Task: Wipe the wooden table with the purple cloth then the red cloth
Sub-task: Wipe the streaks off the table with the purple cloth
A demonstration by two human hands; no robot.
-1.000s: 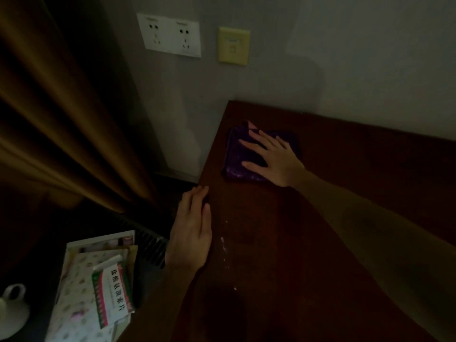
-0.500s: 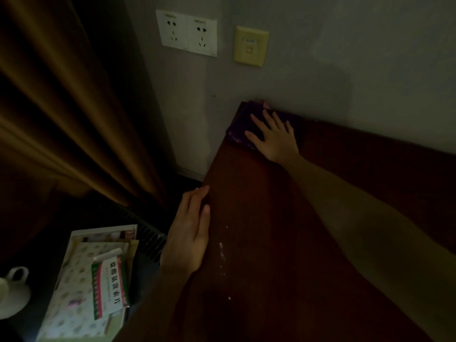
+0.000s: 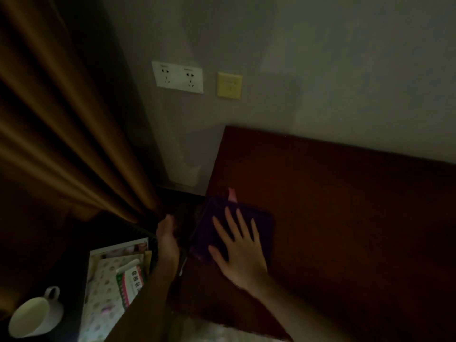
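The right hand is lying flat, fingers straight and spread, pressing the purple cloth onto the wooden bench by its left edge, near the front. The left hand is hanging just off that edge, beside the cloth; the dim light is hiding whether its fingers are curling round anything, so I cannot tell its grasp. Left of the bench, a white cup and a pile of papers are sitting lower down. Farther back, a curtain is hanging and sockets are showing on the wall. Judging by this, the purple wiping is under way; no red cloth is showing, so that stage is remaining
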